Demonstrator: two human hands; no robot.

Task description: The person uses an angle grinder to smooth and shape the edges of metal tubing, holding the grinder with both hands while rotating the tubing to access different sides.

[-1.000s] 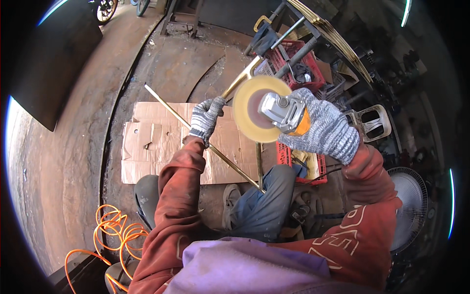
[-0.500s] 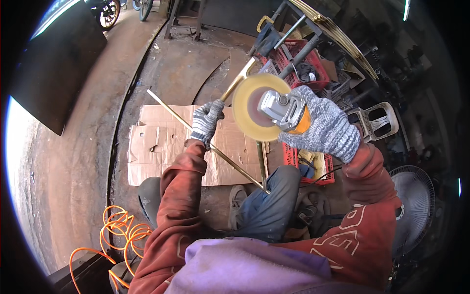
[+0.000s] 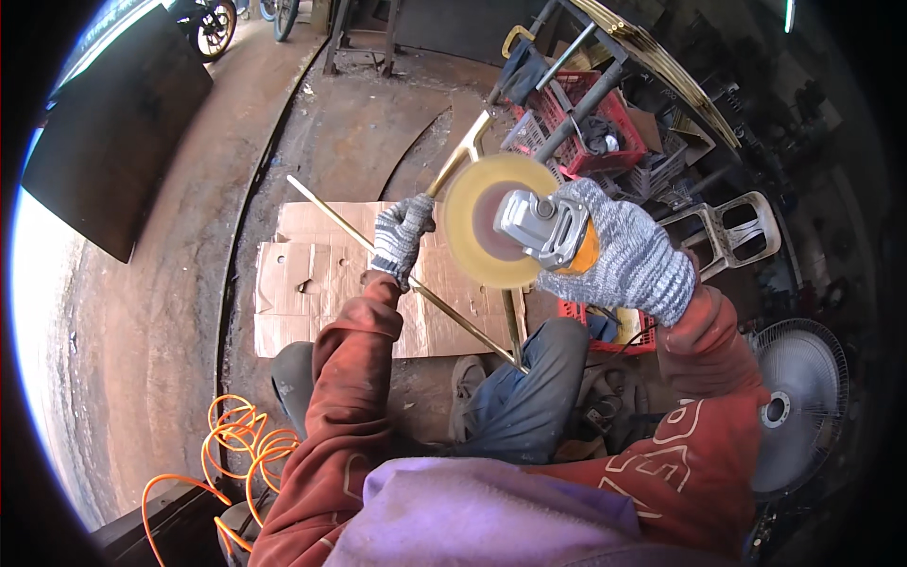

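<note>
My left hand (image 3: 402,234), in a grey-striped knit glove, is closed around a gold-coloured metal tube frame (image 3: 324,210). The frame's tubes spread out from the hand, and its lower corner is at my right knee. In a matching glove, my right hand (image 3: 624,253) grips an angle grinder (image 3: 542,227) with a silver head and an orange-yellow body. Its large yellowish disc (image 3: 465,244) looks blurred, as if spinning. The disc overlaps the frame's upper tubes in view; whether it touches them I cannot tell. Part of the frame is hidden behind the disc.
Flattened cardboard (image 3: 283,312) lies on the floor under the frame. Red crates (image 3: 619,118) and a metal rack (image 3: 605,90) stand at the far right. A fan (image 3: 803,411) and a pale plastic chair (image 3: 746,231) are on the right. An orange coiled hose (image 3: 222,435) is at the lower left.
The grinder and my right hand have come slightly nearer to me and a little left relative to the frame. My left hand keeps its hold. The whole view has shifted slightly.
</note>
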